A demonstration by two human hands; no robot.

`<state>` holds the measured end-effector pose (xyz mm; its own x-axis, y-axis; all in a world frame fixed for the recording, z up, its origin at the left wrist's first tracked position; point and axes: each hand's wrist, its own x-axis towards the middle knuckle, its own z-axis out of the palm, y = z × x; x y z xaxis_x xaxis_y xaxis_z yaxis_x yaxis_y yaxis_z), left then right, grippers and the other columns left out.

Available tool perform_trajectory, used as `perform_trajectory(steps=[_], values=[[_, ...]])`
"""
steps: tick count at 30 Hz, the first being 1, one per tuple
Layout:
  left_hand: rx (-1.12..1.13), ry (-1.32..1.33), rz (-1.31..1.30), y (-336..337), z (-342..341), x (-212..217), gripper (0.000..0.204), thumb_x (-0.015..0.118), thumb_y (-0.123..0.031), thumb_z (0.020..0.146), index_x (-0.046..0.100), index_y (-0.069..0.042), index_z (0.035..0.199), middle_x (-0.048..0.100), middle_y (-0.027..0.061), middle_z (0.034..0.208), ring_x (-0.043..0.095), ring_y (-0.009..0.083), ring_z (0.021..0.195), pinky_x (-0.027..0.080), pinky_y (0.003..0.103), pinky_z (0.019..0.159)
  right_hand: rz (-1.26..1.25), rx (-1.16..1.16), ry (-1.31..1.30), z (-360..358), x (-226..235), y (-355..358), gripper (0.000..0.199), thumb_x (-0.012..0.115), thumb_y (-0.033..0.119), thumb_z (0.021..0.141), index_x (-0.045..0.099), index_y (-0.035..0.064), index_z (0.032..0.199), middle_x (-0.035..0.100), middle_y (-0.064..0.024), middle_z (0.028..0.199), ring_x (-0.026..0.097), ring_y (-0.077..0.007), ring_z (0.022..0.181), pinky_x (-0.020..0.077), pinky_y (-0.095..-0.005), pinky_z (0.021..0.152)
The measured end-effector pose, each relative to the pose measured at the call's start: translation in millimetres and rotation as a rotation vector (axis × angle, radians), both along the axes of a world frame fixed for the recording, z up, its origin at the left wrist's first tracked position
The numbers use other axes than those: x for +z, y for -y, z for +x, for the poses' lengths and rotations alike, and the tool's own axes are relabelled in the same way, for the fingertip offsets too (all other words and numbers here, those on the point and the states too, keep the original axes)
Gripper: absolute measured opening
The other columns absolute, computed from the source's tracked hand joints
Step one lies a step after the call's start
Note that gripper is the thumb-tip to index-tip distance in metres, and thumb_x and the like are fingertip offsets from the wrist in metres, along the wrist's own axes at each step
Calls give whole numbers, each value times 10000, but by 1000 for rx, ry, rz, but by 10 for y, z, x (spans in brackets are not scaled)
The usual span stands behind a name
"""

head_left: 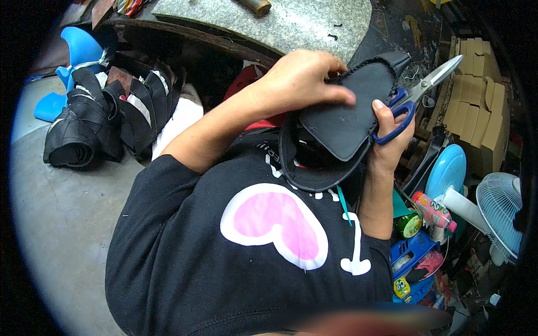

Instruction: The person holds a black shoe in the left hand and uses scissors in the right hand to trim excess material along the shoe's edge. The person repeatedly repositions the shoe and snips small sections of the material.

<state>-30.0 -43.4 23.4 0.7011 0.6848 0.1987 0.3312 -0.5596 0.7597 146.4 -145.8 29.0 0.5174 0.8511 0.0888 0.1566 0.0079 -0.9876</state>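
Observation:
A black shoe upper (350, 106) is held up in front of my chest, its flat, sole-shaped face toward me and its edge gathered. My right hand (392, 131) grips its right side and also holds scissors (399, 126) by dark blue handles. The scissor blades point up and to the right, away from the upper, and look closed. Over the upper's left side is my left hand (305, 78), thumb and fingers apart, with nothing seen between them. Some of its fingers are hidden. A thin teal strip (343, 205) hangs below the upper.
A speckled stone-topped table (302, 22) stands ahead, a wooden piece (258, 5) on it. Rolled black pieces (84, 126) lie at left near a blue plastic item (84, 47). Along the right are stacked cardboard pieces (471, 106), a fan (499, 210) and a blue basket (414, 252).

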Motion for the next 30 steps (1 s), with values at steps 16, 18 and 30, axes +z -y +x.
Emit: perform_trajectory(steps=[16,18,30], values=[[-128,316,-976,-204,-36,-122,310,695,-106,773,674,50,1040,696,94,853,651,123,708,536,240,692,-563,751,-651,561,199,687,756,470,713,836,496,-30,969,574,-103,629,548,-140,495,418,-218,487],[-137,323,-970,-201,-21,-123,310,693,-102,772,675,49,1042,698,97,857,653,123,710,538,239,694,-555,741,-716,567,171,707,764,438,727,842,495,-25,964,571,-103,616,540,-140,481,411,-219,475],[-146,300,-942,-206,0,-129,321,677,-85,770,670,58,1058,698,109,863,656,127,712,537,233,699,-445,776,-1096,516,120,637,762,327,737,868,496,-5,902,544,-112,518,491,-146,384,370,-200,391]])
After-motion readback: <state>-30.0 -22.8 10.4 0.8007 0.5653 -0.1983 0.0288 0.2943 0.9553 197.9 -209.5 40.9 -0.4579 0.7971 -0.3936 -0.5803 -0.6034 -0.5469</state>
